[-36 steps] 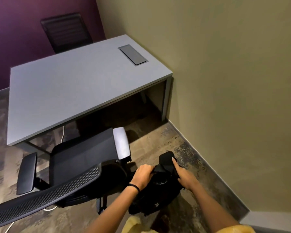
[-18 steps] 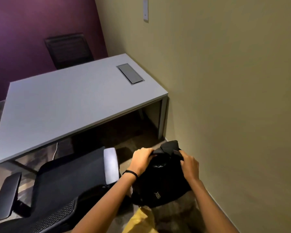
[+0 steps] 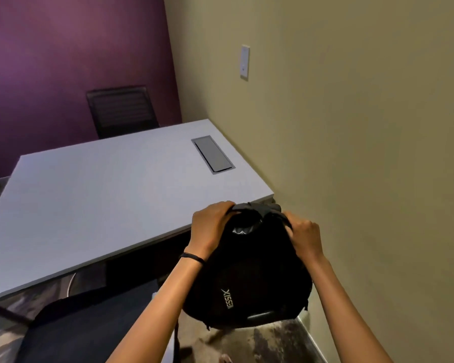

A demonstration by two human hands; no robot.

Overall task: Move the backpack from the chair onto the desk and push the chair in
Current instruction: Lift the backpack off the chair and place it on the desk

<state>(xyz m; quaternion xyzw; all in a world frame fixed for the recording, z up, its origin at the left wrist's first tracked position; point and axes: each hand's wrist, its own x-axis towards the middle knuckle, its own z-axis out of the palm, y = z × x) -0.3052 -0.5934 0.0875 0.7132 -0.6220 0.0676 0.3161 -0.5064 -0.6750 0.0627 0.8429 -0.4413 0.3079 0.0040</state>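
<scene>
A black backpack (image 3: 249, 279) hangs in the air in front of me, its top level with the near right corner of the grey desk (image 3: 102, 205). My left hand (image 3: 211, 226) grips the top of the backpack on the left, and my right hand (image 3: 303, 235) grips it on the right. The dark office chair (image 3: 89, 326) stands pulled out at the lower left, its seat bare, and is partly cut off by the frame edge.
A beige wall (image 3: 351, 153) runs close along the right of the desk and backpack. A grey cable hatch (image 3: 212, 158) sits flush in the desk's far right. A second dark chair (image 3: 121, 110) stands behind the desk against the purple wall.
Both hands have lifted the backpack from near the floor beside the chair up to desk height. My view has tilted upward, so less of the chair shows.
</scene>
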